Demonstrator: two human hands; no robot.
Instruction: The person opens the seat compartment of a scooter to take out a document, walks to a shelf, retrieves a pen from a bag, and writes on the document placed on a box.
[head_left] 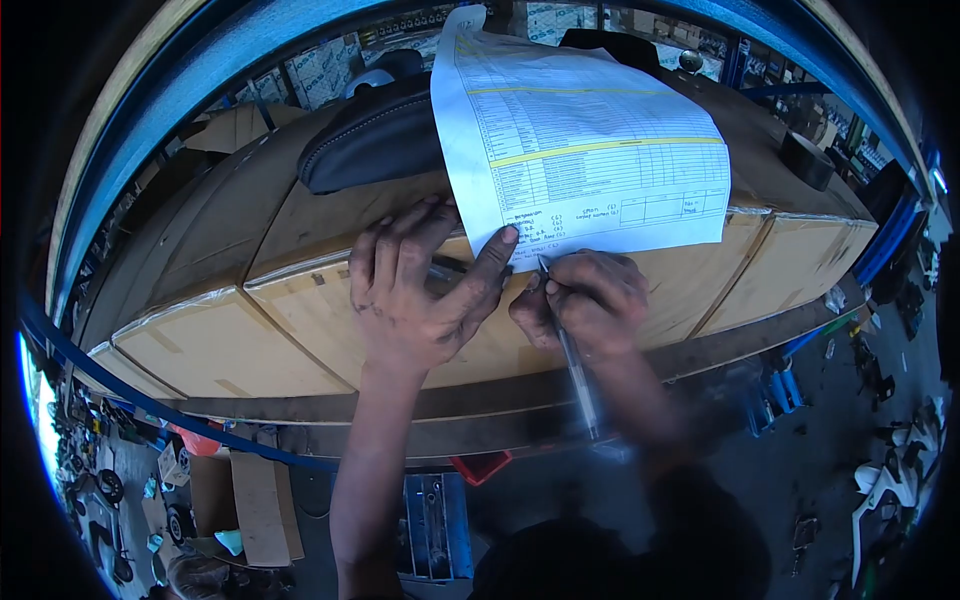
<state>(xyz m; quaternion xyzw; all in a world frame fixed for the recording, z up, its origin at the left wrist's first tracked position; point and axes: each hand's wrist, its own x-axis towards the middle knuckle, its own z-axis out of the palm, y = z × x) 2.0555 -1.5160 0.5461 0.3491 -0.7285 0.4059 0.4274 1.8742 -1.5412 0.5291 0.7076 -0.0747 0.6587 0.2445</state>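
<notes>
A printed sheet (600, 120) with yellow lines and handwritten notes lies over cardboard boxes (320, 320). My right hand (595, 300) grips a clear pen (578, 375), its tip touching the sheet near the bottom edge. Beside it, my left hand (425, 290) has its fingers spread, the thumb resting on the lower left part of the paper and the other fingers on the box. Behind my left hand sits a black stitched seat (375, 135), partly covered by the sheet.
A roll of dark tape (806, 160) stands on the boxes at the right. Blue rack bars (190, 50) curve around the boxes. On the floor are an open carton (265, 505), a red tray (481, 466) and a blue metal piece (437, 525).
</notes>
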